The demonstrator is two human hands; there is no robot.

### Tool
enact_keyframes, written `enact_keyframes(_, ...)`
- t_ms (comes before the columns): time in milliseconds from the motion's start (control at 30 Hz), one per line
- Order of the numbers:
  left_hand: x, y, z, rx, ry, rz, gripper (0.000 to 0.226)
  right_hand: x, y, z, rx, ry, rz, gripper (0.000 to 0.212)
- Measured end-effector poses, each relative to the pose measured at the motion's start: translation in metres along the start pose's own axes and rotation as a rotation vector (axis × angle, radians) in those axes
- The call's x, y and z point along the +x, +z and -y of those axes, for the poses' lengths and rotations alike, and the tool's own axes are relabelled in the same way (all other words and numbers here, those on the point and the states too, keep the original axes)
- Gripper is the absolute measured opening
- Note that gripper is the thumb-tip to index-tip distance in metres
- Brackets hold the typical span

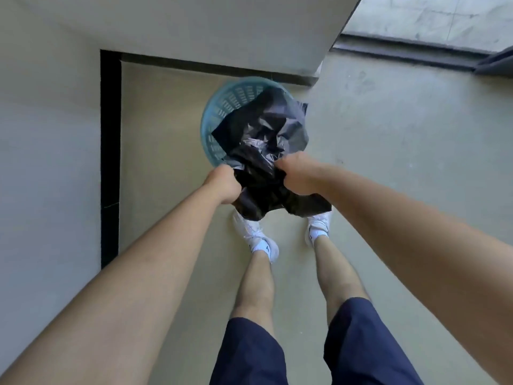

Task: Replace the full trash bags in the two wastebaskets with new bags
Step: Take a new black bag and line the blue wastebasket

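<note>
The left hand (222, 184) is fisted on the near edge of a crumpled black plastic trash bag (266, 134), held above the round teal slotted-plastic wastebasket (219, 107) that stands on the floor by the wall. The right hand (298, 176) clenches the same edge close by. The bag looks thin and light, so it is probably a fresh liner being opened, not yet seated or folded over the rim. No second wastebasket is in view.
</note>
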State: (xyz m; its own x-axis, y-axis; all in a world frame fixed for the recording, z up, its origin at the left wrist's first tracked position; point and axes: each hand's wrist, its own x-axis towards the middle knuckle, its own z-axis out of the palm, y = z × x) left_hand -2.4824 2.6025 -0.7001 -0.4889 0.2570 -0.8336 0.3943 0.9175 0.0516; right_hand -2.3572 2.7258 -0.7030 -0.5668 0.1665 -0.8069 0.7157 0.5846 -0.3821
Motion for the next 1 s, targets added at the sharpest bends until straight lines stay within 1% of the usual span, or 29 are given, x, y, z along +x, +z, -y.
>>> enact_keyframes(33,0.006,0.002,0.004,-0.149,-0.027,-0.065,0.032,0.005,0.004,0.0,0.036,-0.008,-0.114,0.033)
enact_keyframes(67,0.012,0.001,0.01,-0.337,-0.057,-0.197,0.036,0.008,0.005,0.001,0.149,0.004,-0.278,0.035)
enact_keyframes(133,0.02,-0.007,0.019,-0.687,-0.107,-0.56,0.045,0.011,0.0,0.005,0.43,0.057,-0.647,0.049)
enact_keyframes(167,0.025,-0.012,0.023,-0.79,-0.114,-0.698,0.047,0.01,-0.005,0.006,0.53,0.053,-0.788,0.056)
enact_keyframes(200,0.03,-0.015,0.027,-0.819,-0.116,-0.78,0.047,0.009,-0.008,0.006,0.57,0.036,-0.897,0.061)
enact_keyframes(233,0.033,-0.017,0.031,-0.781,-0.124,-0.819,0.047,0.009,-0.01,0.006,0.546,0.013,-0.96,0.065)
enact_keyframes(267,0.034,-0.017,0.035,-0.681,-0.13,-0.809,0.045,0.012,-0.009,0.004,0.476,-0.002,-0.953,0.066)
enact_keyframes(300,0.037,-0.013,0.039,-0.516,-0.127,-0.73,0.042,0.016,-0.005,0.0,0.365,0.007,-0.847,0.063)
enact_keyframes(333,0.041,-0.007,0.044,-0.345,-0.109,-0.589,0.04,0.024,0.001,-0.007,0.223,0.04,-0.65,0.059)
enact_keyframes(367,0.044,0.0,0.049,-0.215,-0.075,-0.406,0.041,0.031,0.008,-0.013,0.084,0.092,-0.396,0.053)
enact_keyframes(400,0.047,0.007,0.053,-0.139,-0.032,-0.227,0.042,0.035,0.014,-0.017,-0.012,0.15,-0.169,0.05)
enact_keyframes(433,0.05,0.013,0.056,-0.109,0.012,-0.108,0.042,0.038,0.018,-0.019,-0.054,0.178,-0.041,0.047)
enact_keyframes(467,0.054,0.019,0.058,-0.102,0.043,-0.074,0.041,0.04,0.02,-0.02,-0.022,0.19,-0.013,0.048)
enact_keyframes(500,0.056,0.024,0.058,-0.105,0.06,-0.096,0.039,0.043,0.021,-0.019,0.063,0.203,-0.043,0.051)
enact_keyframes(567,0.064,0.032,0.052,-0.149,0.074,-0.197,0.033,0.054,0.022,-0.019,0.212,0.217,-0.143,0.053)
enact_keyframes(633,0.074,0.037,0.046,-0.225,0.049,-0.276,0.031,0.074,0.025,-0.019,0.286,0.229,-0.221,0.046)
enact_keyframes(700,0.088,0.041,0.044,-0.265,0.028,-0.337,0.03,0.097,0.028,-0.016,0.359,0.248,-0.238,0.045)
enact_keyframes(767,0.102,0.044,0.046,-0.265,0.061,-0.386,0.029,0.122,0.032,-0.012,0.412,0.247,-0.242,0.049)
enact_keyframes(833,0.118,0.047,0.05,-0.25,0.108,-0.419,0.029,0.146,0.037,-0.007,0.379,0.192,-0.262,0.054)
enact_keyframes(867,0.127,0.049,0.053,-0.232,0.123,-0.422,0.03,0.158,0.04,-0.005,0.328,0.15,-0.257,0.06)
enact_keyframes(933,0.142,0.054,0.059,-0.198,0.146,-0.399,0.03,0.179,0.049,-0.005,0.182,0.124,-0.168,0.073)
enact_keyframes(967,0.148,0.057,0.062,-0.188,0.159,-0.384,0.029,0.19,0.055,-0.008,0.09,0.141,-0.096,0.072)
enact_keyframes(1000,0.154,0.061,0.065,-0.18,0.171,-0.372,0.027,0.199,0.059,-0.01,-0.009,0.161,-0.021,0.063)
